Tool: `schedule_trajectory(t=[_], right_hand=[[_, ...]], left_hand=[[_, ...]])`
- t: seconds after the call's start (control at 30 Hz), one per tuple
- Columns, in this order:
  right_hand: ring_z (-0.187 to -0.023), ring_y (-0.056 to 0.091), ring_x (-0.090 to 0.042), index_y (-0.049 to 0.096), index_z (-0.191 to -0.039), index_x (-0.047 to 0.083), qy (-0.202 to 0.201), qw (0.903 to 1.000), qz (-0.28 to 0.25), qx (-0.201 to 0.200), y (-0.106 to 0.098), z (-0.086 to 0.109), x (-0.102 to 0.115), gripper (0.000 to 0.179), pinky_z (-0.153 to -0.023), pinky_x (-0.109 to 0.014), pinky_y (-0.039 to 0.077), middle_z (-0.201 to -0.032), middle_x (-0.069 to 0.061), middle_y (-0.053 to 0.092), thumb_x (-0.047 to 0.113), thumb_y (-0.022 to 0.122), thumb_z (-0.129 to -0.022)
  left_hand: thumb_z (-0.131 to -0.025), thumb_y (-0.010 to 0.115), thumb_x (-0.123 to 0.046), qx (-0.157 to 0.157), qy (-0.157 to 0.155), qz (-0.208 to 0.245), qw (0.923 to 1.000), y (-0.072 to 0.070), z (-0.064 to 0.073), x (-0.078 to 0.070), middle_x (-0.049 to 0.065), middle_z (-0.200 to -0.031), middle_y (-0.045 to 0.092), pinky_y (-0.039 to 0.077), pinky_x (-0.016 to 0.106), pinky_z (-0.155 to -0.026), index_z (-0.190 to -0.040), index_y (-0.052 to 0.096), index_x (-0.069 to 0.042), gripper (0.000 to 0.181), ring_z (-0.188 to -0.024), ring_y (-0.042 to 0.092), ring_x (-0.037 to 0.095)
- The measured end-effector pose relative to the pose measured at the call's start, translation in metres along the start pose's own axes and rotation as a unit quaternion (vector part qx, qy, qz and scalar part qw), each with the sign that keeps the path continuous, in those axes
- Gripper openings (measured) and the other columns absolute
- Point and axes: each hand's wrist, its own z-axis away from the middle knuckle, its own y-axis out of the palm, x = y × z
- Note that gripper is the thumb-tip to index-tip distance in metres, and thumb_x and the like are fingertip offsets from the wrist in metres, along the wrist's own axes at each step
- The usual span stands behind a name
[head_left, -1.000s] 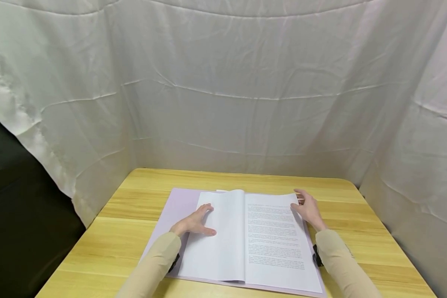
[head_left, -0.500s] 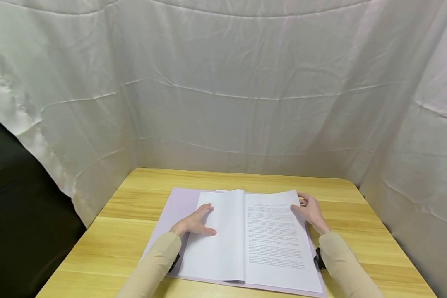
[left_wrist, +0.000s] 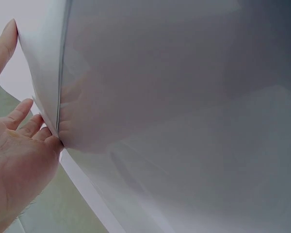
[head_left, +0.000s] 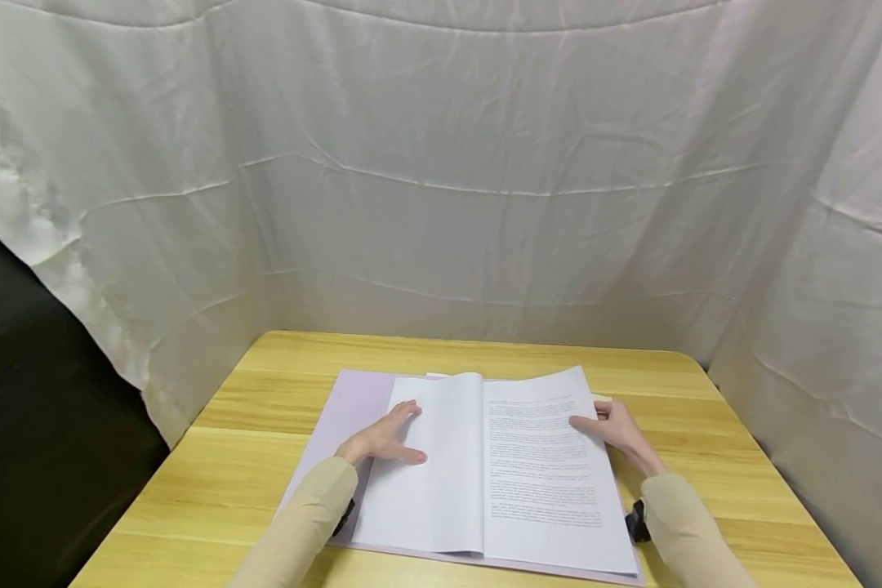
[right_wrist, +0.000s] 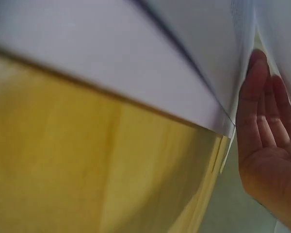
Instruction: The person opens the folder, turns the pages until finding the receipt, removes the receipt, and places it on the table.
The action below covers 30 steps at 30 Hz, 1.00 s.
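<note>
Small dark print ran down the right-hand page [head_left: 536,465] in several paragraphs, between the two hands but nearer the right one; the lines were too small to read. The left-hand page [head_left: 426,498], under the left hand, looked plain white in the head view.

Both pages belonged to a thick open document [head_left: 483,490] of white sheets, whose fold stood up as a rounded ridge between the hands. Its far right corner curled up, just beyond the right hand. A pale lilac folder [head_left: 360,400] lay beneath, showing widely on the outer side of the left hand and as a thin strip nearer the person than both hands. In the left wrist view a grey sheet beside the fingers carried a dim image of them; whether it was glossy or see-through could not be told.

The left hand [head_left: 384,438] was spread over the left-hand page, thumb pointing towards the fold. The right hand [head_left: 614,425] pinched the outer edge of the right-hand page, thumb on the print and fingers behind the paper. Under the folder and reaching beyond both hands was a yellow wood-grain table [head_left: 198,457]
</note>
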Motion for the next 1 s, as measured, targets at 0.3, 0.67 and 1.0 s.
schedule_trajectory(t=[0.3, 0.67, 1.0], right_hand=[[-0.075, 0.074, -0.018, 0.062, -0.123, -0.012, 0.0, 0.9967, -0.043, 0.068, -0.007, 0.014, -0.002, 0.045, -0.065, -0.03, 0.061, -0.096, -0.01, 0.077, 0.022, 0.071, -0.094], [-0.076, 0.074, -0.017, 0.064, -0.12, -0.011, 0.003, 0.9938, -0.063, 0.092, -0.008, 0.02, -0.001, 0.047, -0.065, -0.03, 0.061, -0.096, -0.008, 0.078, 0.031, 0.065, -0.099], [-0.097, 0.074, -0.024, 0.041, -0.146, -0.006, -0.013, 0.964, -0.155, 0.215, -0.012, 0.03, 0.004, 0.059, -0.082, -0.041, 0.063, -0.117, -0.011, 0.073, 0.04, 0.037, -0.11]], left_hand=[[-0.082, 0.083, -0.029, -0.003, 0.006, -0.002, 1.0, 0.0, 0.0, -0.001, 0.025, -0.165, 0.02, 0.023, 0.062, -0.124, -0.15, 0.035, 0.0, 0.088, -0.153, 0.02, 0.045], [-0.082, 0.082, -0.03, 0.0, 0.007, -0.009, 0.9999, 0.001, 0.0, -0.003, 0.025, -0.166, 0.019, 0.023, 0.062, -0.124, -0.15, 0.034, 0.0, 0.089, -0.154, 0.02, 0.045], [-0.084, 0.081, -0.031, 0.006, 0.012, 0.003, 0.9999, 0.001, 0.0, -0.002, 0.025, -0.167, 0.017, 0.019, 0.062, -0.126, -0.151, 0.033, 0.001, 0.088, -0.155, 0.016, 0.044]])
